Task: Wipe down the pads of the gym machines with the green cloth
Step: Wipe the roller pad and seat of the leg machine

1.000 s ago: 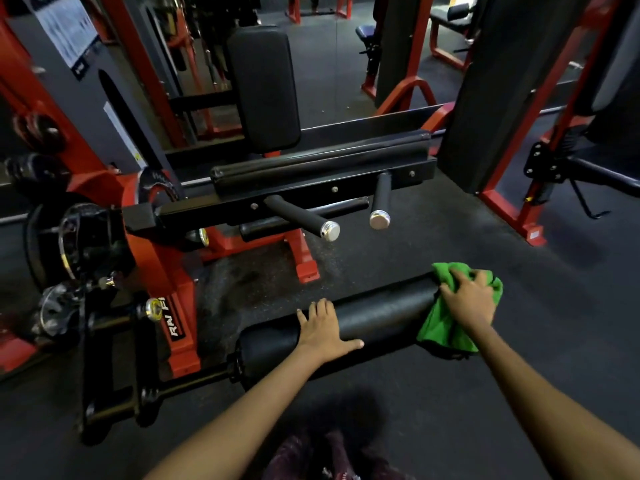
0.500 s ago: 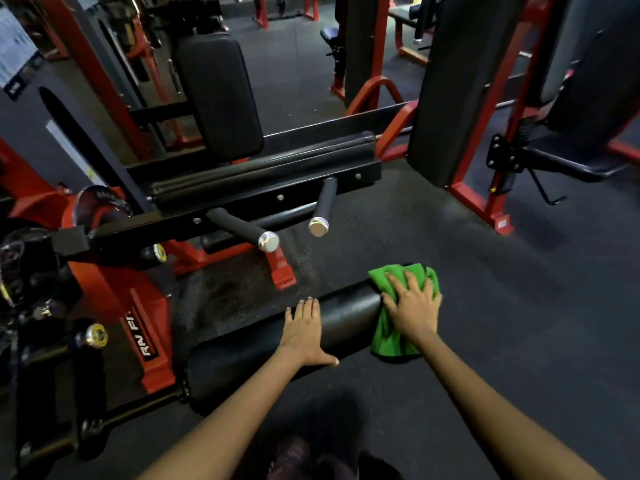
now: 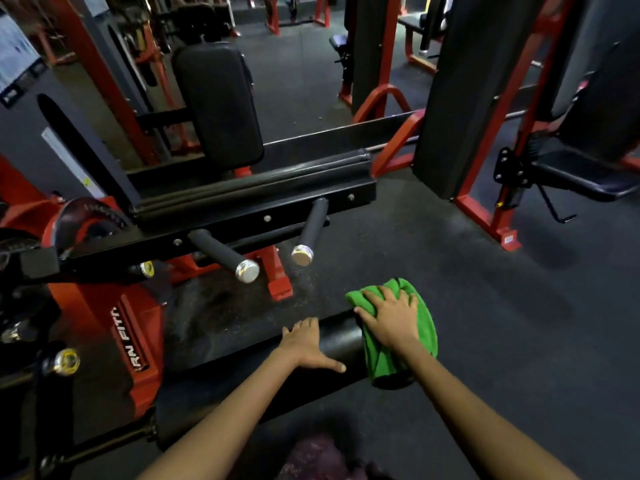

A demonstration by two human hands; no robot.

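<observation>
Since the earlier frame, both hands have shifted along the roller pad [image 3: 337,341] and now sit closer together, with the cloth covering its right end. At far left stands the red machine frame [image 3: 114,337]; right of it, two black handles [image 3: 221,252] project from the black crossbar [image 3: 263,216], below an upright black back pad [image 3: 218,102]. Left hand [image 3: 304,344] — fingers straight, thumb spread — rests flat on the roller pad, grip open. Right hand [image 3: 393,322] presses the green cloth [image 3: 391,362] onto the roller's end, fingers spread over the fabric — grip open. Dark rubber floor [image 3: 519,341] lies beneath.
</observation>
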